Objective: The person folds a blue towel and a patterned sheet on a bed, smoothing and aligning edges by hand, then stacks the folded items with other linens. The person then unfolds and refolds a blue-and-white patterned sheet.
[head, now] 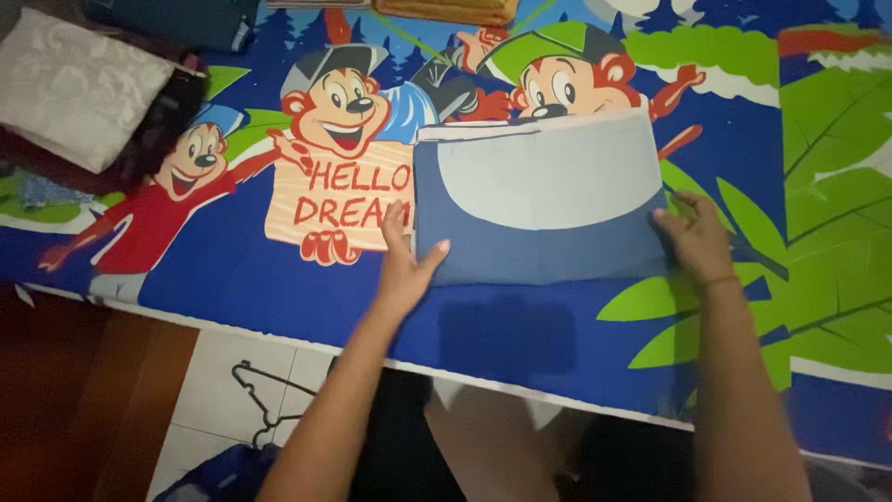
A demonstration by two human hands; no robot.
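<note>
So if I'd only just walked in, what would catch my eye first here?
Probably the bright cartoon bedsheet, deep blue with grinning monkeys and green leaves, spread across the whole bed. In its middle lies a folded blue and grey cloth, with the left hand flat at its left edge and the right hand at its right edge. A wire hanger lies on the tiled floor below, at lower left.
</note>
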